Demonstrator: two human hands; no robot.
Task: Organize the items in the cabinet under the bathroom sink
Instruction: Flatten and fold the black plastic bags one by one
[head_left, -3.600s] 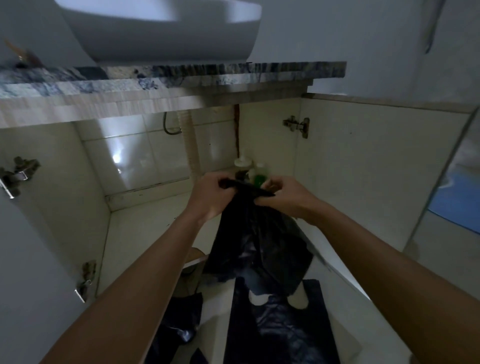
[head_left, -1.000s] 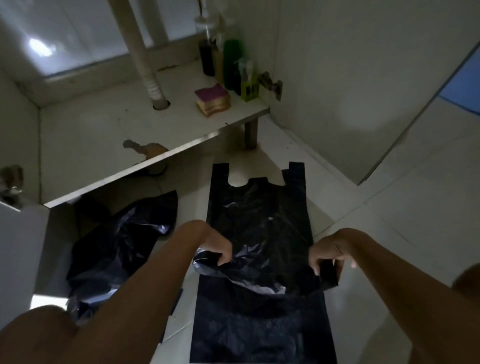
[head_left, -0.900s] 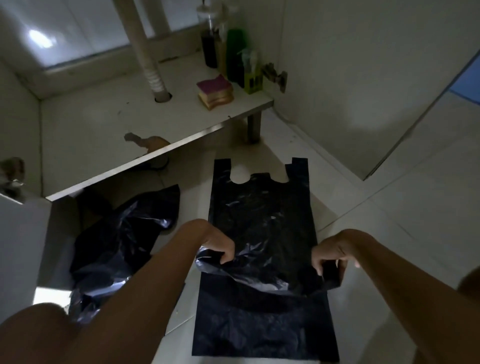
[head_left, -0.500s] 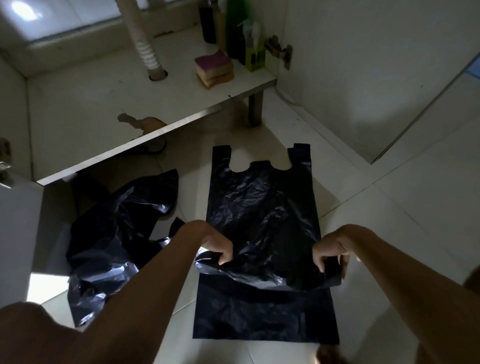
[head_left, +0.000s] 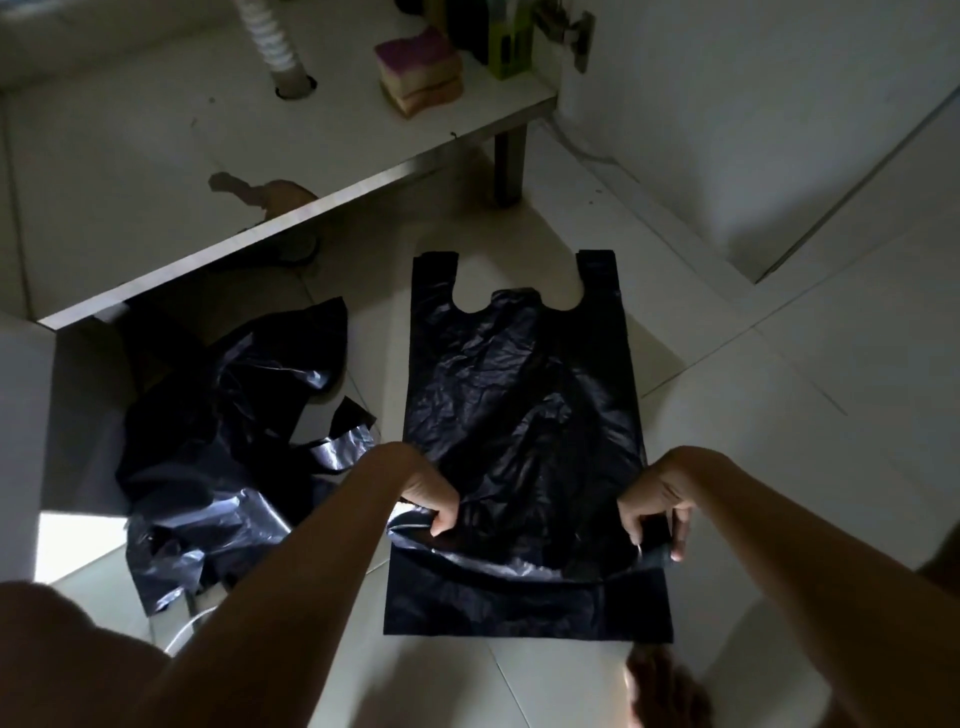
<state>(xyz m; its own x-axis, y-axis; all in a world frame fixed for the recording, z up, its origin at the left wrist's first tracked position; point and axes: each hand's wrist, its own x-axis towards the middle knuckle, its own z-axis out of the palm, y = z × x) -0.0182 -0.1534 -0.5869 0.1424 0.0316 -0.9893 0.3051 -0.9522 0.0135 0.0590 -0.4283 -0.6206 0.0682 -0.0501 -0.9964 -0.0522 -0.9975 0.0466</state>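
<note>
A black plastic bag (head_left: 519, 395) lies spread on the floor tiles, its two handles pointing toward the cabinet. It rests on another flat black bag (head_left: 524, 608) whose near edge shows below. My left hand (head_left: 428, 499) pinches the upper bag's near left corner. My right hand (head_left: 657, 506) pinches its near right corner. That near edge is lifted slightly off the lower bag.
A crumpled heap of black bags (head_left: 218, 447) lies on the floor to the left. The cabinet floor (head_left: 135, 156) holds a drain pipe (head_left: 275, 47), stacked sponges (head_left: 418, 70) and bottles (head_left: 498, 36) at the back right. The open cabinet door (head_left: 727, 119) stands at right.
I have brought the bag down from in front of the cabinet onto the flat one on the floor. In the last second the view tilted down and my hands barely moved.
</note>
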